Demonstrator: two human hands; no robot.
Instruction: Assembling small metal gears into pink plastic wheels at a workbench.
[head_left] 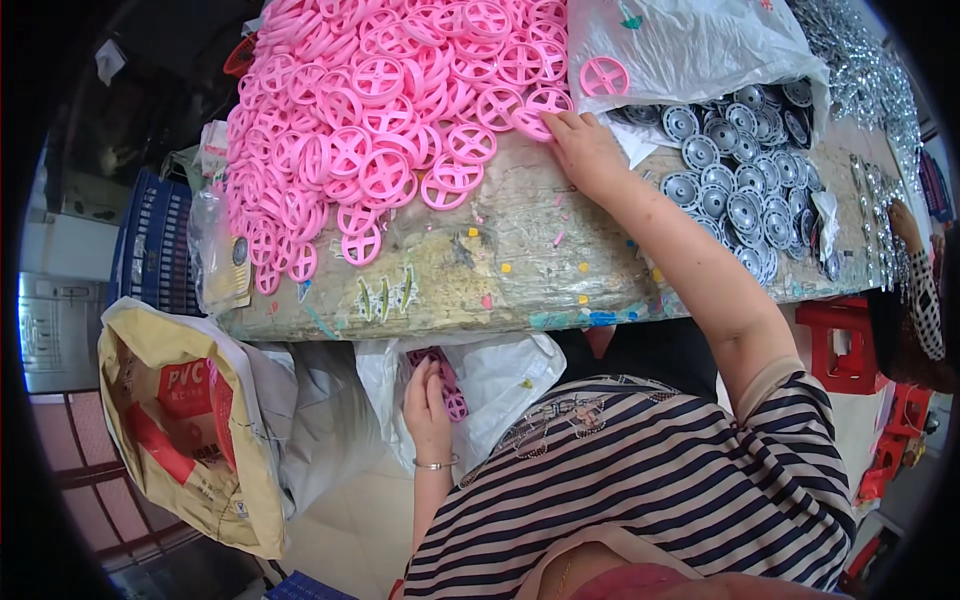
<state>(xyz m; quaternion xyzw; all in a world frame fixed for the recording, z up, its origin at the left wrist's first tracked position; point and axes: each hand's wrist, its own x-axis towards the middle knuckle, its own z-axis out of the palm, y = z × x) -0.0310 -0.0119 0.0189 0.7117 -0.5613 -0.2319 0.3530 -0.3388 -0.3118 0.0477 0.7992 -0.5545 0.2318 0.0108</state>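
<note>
My right hand (588, 152) reaches over the table, its fingers closed on the edge of a pink spoked wheel (531, 124) at the right side of a large heap of pink wheels (385, 120). Down by my lap, my left hand (430, 405) is closed against a dark pink openwork piece (453, 392), partly hidden by the fingers. That piece is over the mouth of a white plastic bag (510, 365) below the table edge. Right of my right hand lie many grey metallic-looking discs (745, 205), some under a white plastic bag (690, 45).
The worn table (450, 285) has small scraps on it. One pink wheel (604, 77) rests on the upper plastic bag. A large open paper sack (255, 480) stands at left, near a blue crate (155, 245). Silver tinsel (860, 70) and red stools (840, 345) are at right, beside another person's arm (922, 290).
</note>
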